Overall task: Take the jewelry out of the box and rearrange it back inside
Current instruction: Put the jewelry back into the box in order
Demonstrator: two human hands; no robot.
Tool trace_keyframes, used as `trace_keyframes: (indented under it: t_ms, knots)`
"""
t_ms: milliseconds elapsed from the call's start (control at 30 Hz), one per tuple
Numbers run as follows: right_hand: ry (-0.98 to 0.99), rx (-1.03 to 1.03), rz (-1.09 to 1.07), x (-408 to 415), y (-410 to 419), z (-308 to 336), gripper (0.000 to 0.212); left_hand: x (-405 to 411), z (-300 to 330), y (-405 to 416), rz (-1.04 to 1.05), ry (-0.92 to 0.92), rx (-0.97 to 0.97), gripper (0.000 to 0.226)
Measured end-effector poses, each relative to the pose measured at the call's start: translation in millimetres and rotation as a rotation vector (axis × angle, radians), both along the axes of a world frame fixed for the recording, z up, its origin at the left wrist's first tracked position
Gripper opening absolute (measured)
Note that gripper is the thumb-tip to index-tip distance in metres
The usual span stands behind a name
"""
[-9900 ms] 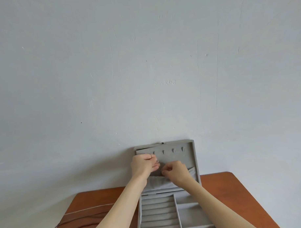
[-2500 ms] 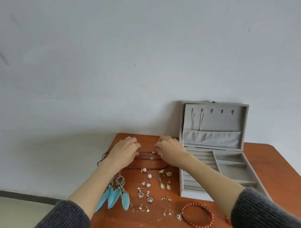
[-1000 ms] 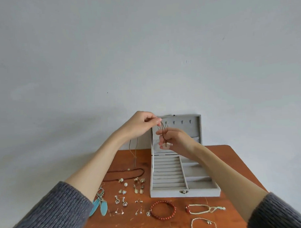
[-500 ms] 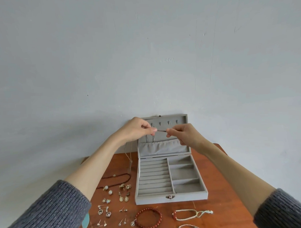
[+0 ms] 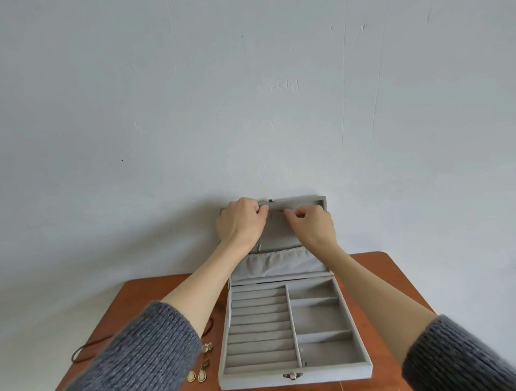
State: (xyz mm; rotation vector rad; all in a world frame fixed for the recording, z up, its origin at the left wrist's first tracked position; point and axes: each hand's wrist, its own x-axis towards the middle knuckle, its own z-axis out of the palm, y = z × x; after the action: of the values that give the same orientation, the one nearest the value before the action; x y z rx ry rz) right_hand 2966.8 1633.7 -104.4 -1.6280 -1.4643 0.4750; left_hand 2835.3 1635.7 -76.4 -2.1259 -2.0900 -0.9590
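1. A dark cord [image 5: 86,349] trails toward the table's [image 5: 379,281] left edge, partly hidden under my left sleeve [image 5: 139,354].
2. Earrings [image 5: 198,373] lie just left of the box [image 5: 294,334], near the table's front edge; my sleeve covers the rest.
3. My left hand [image 5: 240,225] is curled, pinching at the top of the upright lid [image 5: 284,238]; a thin chain [image 5: 259,248] hangs below it.
4. My right hand [image 5: 313,225] pinches something too small to make out by the lid's hooks.
5. The box compartments lie open; bare table runs along its right side.
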Motion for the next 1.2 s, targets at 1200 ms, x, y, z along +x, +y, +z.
trace_keyframes:
  t_ms: [1200]
  knots:
    - [-0.327,0.068,0.123,25.8,-20.8,-26.8,0.026,8.9,-8.8,-33.6,-0.301,-1.139,-0.216,0.018]
